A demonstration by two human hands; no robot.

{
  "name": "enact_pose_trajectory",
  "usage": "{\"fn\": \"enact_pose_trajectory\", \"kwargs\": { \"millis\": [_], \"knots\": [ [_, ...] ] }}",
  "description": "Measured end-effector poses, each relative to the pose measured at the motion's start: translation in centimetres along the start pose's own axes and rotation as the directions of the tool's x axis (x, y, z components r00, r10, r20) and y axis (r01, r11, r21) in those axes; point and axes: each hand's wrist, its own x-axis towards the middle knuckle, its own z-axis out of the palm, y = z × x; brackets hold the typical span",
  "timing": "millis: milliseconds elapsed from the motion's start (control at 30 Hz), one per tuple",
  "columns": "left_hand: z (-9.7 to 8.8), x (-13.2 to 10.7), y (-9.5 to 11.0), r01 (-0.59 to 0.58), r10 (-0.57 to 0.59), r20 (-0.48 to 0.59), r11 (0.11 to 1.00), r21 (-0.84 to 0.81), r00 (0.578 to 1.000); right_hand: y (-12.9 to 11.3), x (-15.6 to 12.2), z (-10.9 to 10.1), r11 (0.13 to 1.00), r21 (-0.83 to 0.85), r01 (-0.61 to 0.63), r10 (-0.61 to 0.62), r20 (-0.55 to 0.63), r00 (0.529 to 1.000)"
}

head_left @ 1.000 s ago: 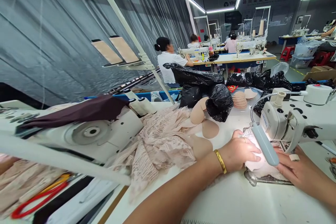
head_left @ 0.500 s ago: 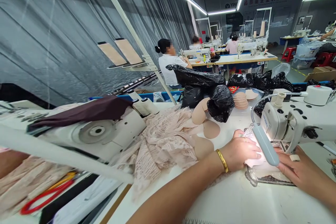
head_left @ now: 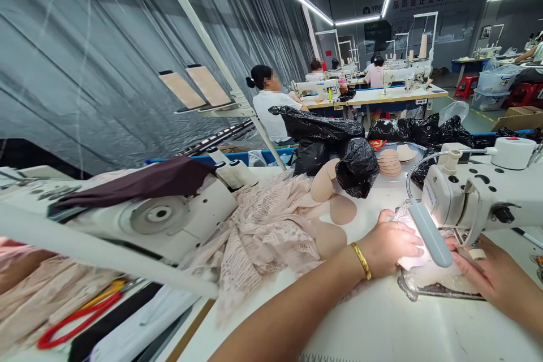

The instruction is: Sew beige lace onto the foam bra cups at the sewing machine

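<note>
My left hand (head_left: 392, 243), with a gold bangle at its wrist, presses on a pale pink lace fabric piece (head_left: 409, 260), its fingers closed over the edge. The fabric lies under the lit head of a white sewing machine (head_left: 449, 192). A grey lamp bar (head_left: 430, 235) hides part of the cloth and the needle area. On the other side of the needle, my right hand (head_left: 487, 271) has thumb and fingers drawn together around a thin dark strip that I cannot make out. Its fingertips are partly behind the lamp and presser parts.
Beige lace (head_left: 271, 220) is heaped left of my arm, beside round beige pads (head_left: 343, 209). Black plastic bags (head_left: 358, 167) stand behind. Another machine (head_left: 169, 215) lies at left under dark cloth, near red-handled scissors (head_left: 80, 319). A co-worker (head_left: 271, 104) sits beyond.
My right hand has shifted slightly right, away from the needle, and a dark strip now shows between its thumb and fingers. My left hand stays almost still on the lace fabric.
</note>
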Motion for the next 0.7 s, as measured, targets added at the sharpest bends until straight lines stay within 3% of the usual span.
{"fn": "enact_pose_trajectory", "kwargs": {
  "millis": [300,700],
  "knots": [
    [0.3,-0.1,0.3,-0.014,0.011,-0.057,0.999,-0.044,0.998,0.5,-0.4,0.1,0.999,-0.012,0.039,-0.039,0.009,0.999],
    [1.0,-0.2,0.3,0.031,-0.026,-0.104,0.998,0.047,0.994,1.0,-1.0,0.4,1.0,0.01,0.014,-0.014,0.036,0.999]
  ]
}}
